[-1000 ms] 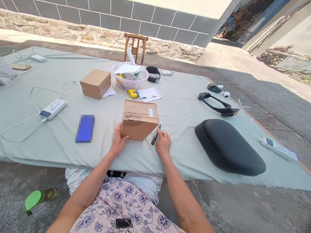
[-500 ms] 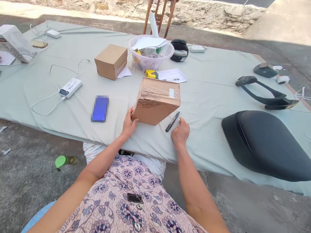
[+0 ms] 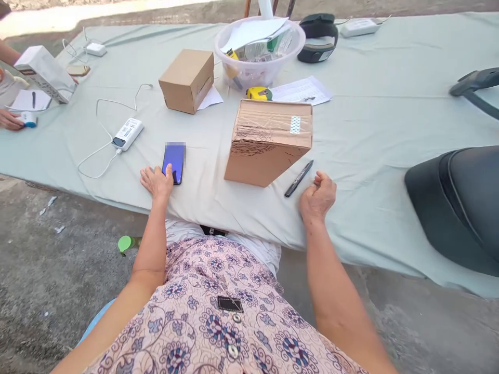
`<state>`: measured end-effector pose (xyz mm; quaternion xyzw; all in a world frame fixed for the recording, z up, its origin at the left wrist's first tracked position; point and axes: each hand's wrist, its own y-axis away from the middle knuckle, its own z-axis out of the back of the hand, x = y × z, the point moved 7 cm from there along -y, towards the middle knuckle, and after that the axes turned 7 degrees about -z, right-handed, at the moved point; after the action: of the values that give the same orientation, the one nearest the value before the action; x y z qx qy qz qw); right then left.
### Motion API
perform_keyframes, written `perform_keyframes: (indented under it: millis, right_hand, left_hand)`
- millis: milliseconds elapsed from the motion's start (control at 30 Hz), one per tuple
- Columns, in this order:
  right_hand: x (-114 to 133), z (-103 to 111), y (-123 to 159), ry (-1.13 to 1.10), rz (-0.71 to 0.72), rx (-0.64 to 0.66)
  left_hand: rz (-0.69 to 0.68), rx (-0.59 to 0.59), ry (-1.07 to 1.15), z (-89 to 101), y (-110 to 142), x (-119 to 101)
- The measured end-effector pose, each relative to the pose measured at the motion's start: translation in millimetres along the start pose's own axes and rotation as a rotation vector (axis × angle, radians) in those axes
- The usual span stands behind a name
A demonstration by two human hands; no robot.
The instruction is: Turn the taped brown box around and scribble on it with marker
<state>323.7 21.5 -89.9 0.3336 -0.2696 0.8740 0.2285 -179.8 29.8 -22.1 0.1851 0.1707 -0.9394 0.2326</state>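
Note:
My left hand (image 3: 158, 182) lies at the lower left edge of a smartphone (image 3: 175, 158) with a blue screen. Its thumb rests on the phone, while the other fingers spread out on the cloth to the left. A cardboard box (image 3: 268, 140) with scribbled lines and a blue-and-white patterned patch stands between my hands, untouched. Just right of the box lies a black marker (image 3: 299, 178). My right hand (image 3: 318, 196) rests on the cloth beside the marker, its fingers curled in with nothing seen in them.
Behind the box are a tape measure (image 3: 259, 93), a paper sheet (image 3: 302, 92) and a basin (image 3: 259, 72) of odds and ends. A second box (image 3: 187, 80) and a power bank (image 3: 128, 134) lie left. A black padded seat (image 3: 460, 208) sits right. Another person's hand (image 3: 11, 120) shows far left.
My left hand has let go of the cardboard box and moved left to the phone. My right hand stays beside the marker. The camera view has shifted, and another person's hand has come into view.

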Motion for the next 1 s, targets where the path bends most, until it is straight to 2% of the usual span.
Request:
perform_keyframes:
  millis: [100,367,567,700,867,1000]
  right_hand:
    - [0,-1,-1,-0.003,-0.002,0.005]
    - [0,6,-1,-0.049,0.023,-0.017]
    - [1,18,4,-0.161,-0.066,-0.079]
    - [2,22,7,-0.258,-0.135,-0.105]
    - [4,28,9,-0.351,-0.14,-0.168]
    - [4,34,10,-0.424,-0.152,-0.227]
  left_hand:
    - [0.002,0.075,0.047,-9.6,0,-6]
    - [0.08,0.113,0.263,-12.5,-16,-17]
    - [0.141,0.146,0.499,-22.7,-16,-19]
    - [0.191,0.105,0.648,-28.5,-15,-21]
    - [0.261,0.101,0.891,-37.9,-2,-21]
    - [0.307,0.062,1.115,-33.8,18,-23]
